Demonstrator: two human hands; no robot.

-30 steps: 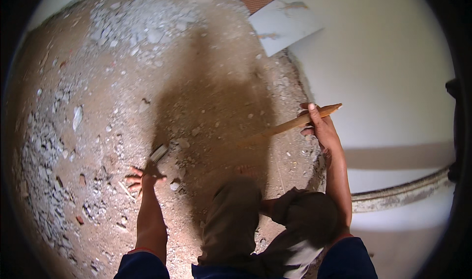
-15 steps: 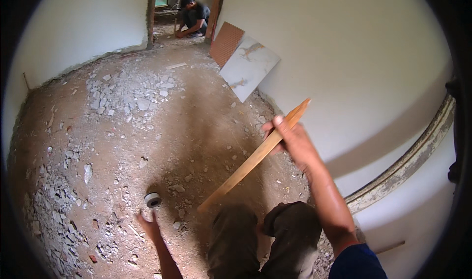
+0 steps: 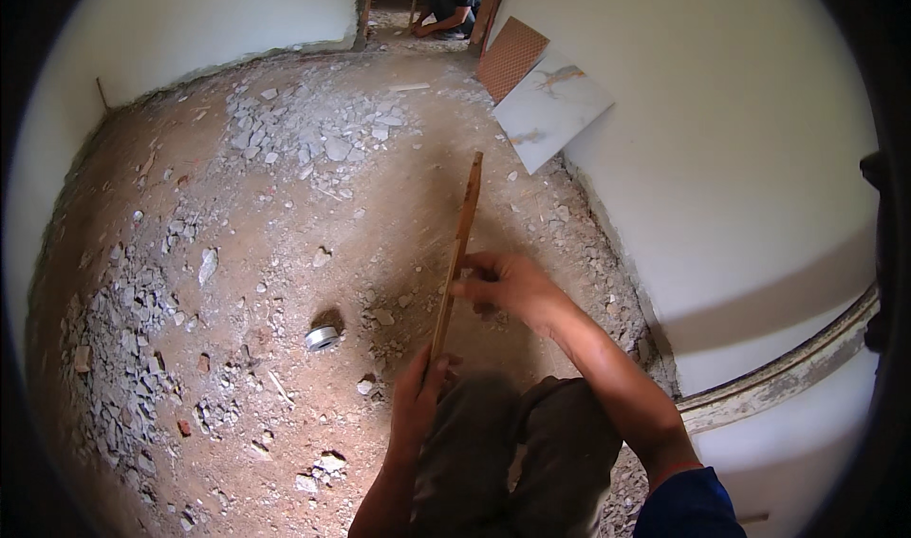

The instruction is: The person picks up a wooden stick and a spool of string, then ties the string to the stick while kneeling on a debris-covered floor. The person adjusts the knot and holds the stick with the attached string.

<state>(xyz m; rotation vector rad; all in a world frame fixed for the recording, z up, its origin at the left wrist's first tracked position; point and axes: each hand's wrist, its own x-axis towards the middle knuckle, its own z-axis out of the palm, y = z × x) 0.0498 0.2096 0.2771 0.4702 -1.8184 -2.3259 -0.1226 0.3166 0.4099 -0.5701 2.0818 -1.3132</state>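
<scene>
While the person bends over their own knees, the left hand [image 3: 416,393] comes up from below with its forearm running nearly straight away from the body, wrist hardly bent. It is closed around the near end of a wooden stick [image 3: 459,246], thumb and fingers wrapped on the wood. The stick is held in the air between the two hands, above the floor [image 3: 285,253], its free end slanting away and slightly to the right.

The right arm, in a dark blue sleeve [image 3: 688,505], reaches in from the right with the elbow out, the forearm slanting inward across the right knee. The right hand [image 3: 508,289] has its fingers curled, with a gap showing between them, and the tips sit at the stick's side around the middle of its length; from here I can't tell whether they grip it or only brush it.

A silvery roll [image 3: 322,339] lies on the floor to the left of the left hand. Grey rubble [image 3: 123,367] lines the floor's left edge. By its far right edge, a marbled panel [image 3: 552,108] and a brown panel [image 3: 512,59] lean on the wall [image 3: 740,111]; beyond the doorway, another person [image 3: 448,9] squats.
</scene>
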